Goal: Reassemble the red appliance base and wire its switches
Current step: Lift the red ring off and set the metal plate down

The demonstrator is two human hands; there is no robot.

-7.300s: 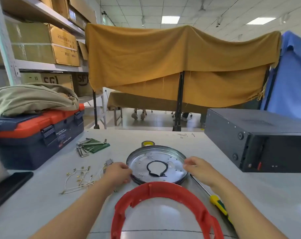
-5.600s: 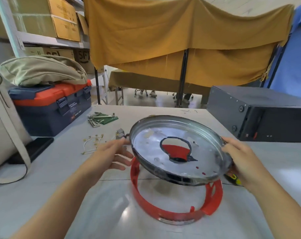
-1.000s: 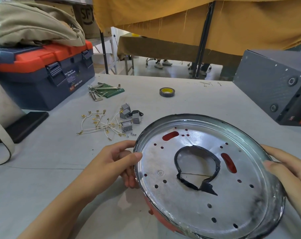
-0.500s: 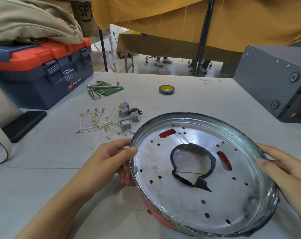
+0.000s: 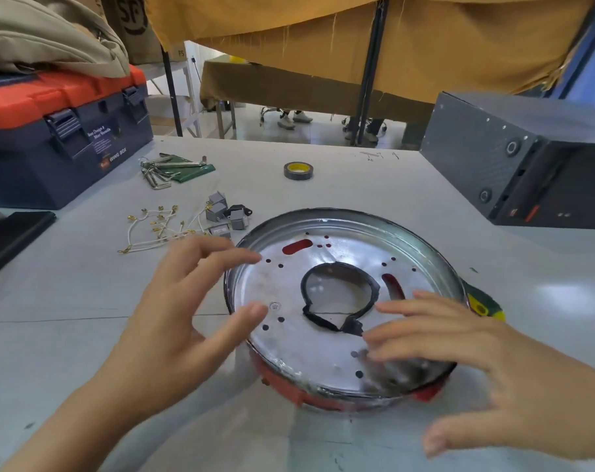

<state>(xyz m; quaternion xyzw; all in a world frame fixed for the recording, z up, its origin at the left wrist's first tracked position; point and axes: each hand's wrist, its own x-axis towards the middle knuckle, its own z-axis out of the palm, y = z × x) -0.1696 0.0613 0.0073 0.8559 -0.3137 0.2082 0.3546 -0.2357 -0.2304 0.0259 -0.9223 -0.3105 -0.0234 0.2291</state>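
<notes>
Both my hands have let go of the metal plate (image 5: 323,342); half a second ago they gripped its rim. Now my left hand (image 5: 173,321) and right hand (image 5: 486,356) hover spread and released, no grip on anything. Between them the perforated plate, with its black-edged centre hole, sits in the red base ring (image 5: 289,386) on the table (image 5: 68,301). Beyond my left hand lie the switches (image 5: 221,212), the wires (image 5: 153,229) and a closed toolbox (image 5: 61,131).

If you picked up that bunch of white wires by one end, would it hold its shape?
Probably not. The white wires are thin and lie in loose curves, so they would likely droop and tangle. The small brass-coloured terminals on their ends suggest little weight.
</notes>
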